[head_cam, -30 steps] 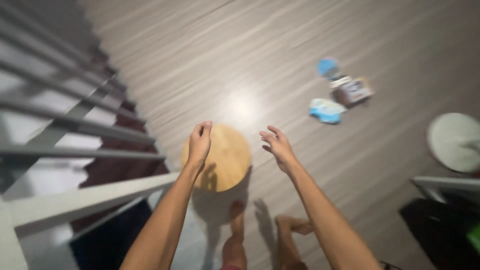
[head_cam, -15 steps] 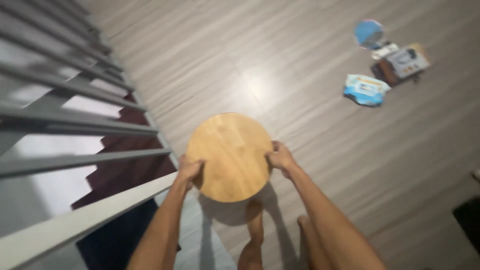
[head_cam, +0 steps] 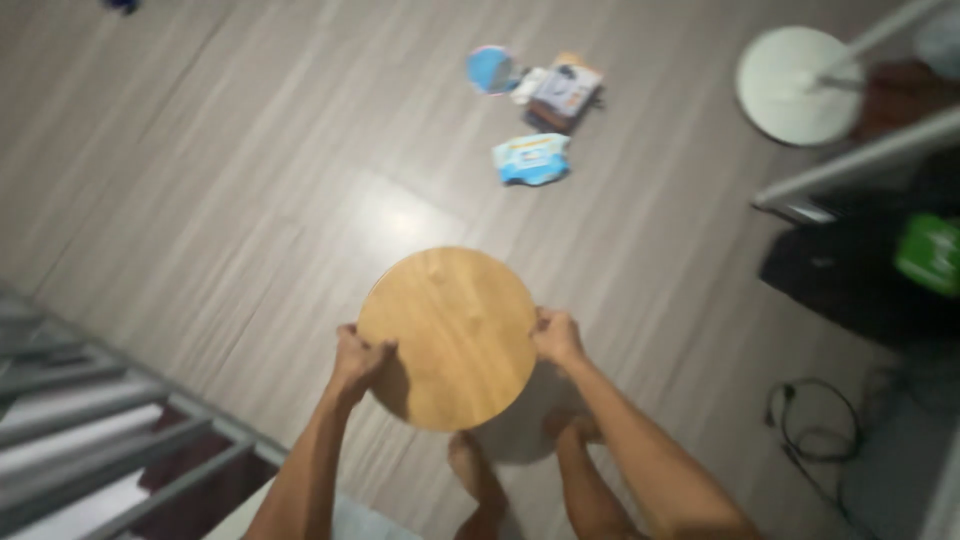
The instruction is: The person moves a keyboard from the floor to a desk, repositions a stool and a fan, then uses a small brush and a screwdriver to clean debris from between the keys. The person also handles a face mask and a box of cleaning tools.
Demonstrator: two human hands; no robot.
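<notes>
Gripping the round wooden stool top by its opposite edges, our left hand and right hand are both curled closed on its rim, holding it above the grey plank floor just ahead of our bare feet. Far across the floor lie a blue wipes packet and a small blue round thing, with a white round lamp base far right, a grey railing near left and a black cable near right.

Both hands, open and apart a second ago, now grip the round wooden stool top at its sides. The railing drops to the lower left, and a white round stand base comes into view upper right.
</notes>
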